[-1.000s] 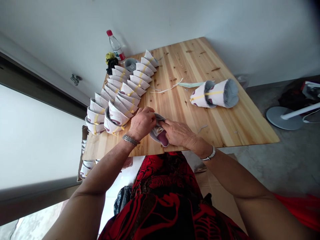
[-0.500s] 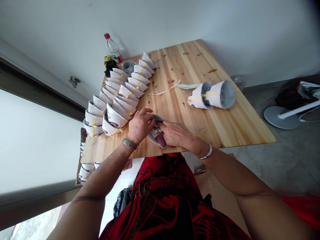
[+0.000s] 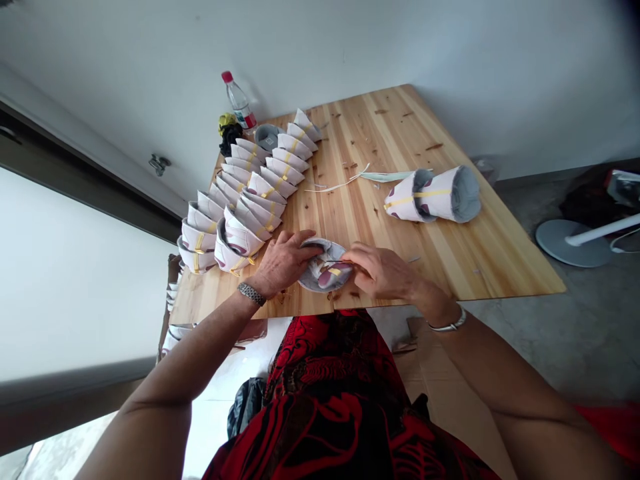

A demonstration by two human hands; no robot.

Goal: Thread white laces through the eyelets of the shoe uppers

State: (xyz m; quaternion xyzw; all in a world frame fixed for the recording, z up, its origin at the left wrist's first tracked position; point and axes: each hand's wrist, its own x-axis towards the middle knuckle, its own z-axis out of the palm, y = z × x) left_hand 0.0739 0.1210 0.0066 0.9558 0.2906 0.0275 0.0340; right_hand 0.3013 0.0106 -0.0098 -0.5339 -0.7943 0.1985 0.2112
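Observation:
A white shoe upper [image 3: 320, 283] with a grey lining, purple patches and a bit of yellow strip rests near the table's front edge, its opening facing up. My left hand [image 3: 283, 265] is closed on its left rim, with fingertips reaching inside. At the right rim my right hand [image 3: 384, 272] is closed in a pinch on the upper's edge. Exactly what lies between those fingertips is too small to make out. To the left of my left hand stand two long rows of nested shoe uppers [image 3: 239, 233], white with yellow strips.
On the right of the wooden table [image 3: 500, 273] lie two nested uppers [image 3: 445, 195]. Behind them are a pale green strip [image 3: 387, 177] and thin scraps. A red-capped bottle [image 3: 240, 103] and a grey roll [image 3: 269, 137] stand at the back left. A lamp base [image 3: 565, 240] is on the right.
My right hand has drawn out of the upper and shifted right to its rim. The upper now sits wider open. My left hand stays on its left side. The view has shifted slightly.

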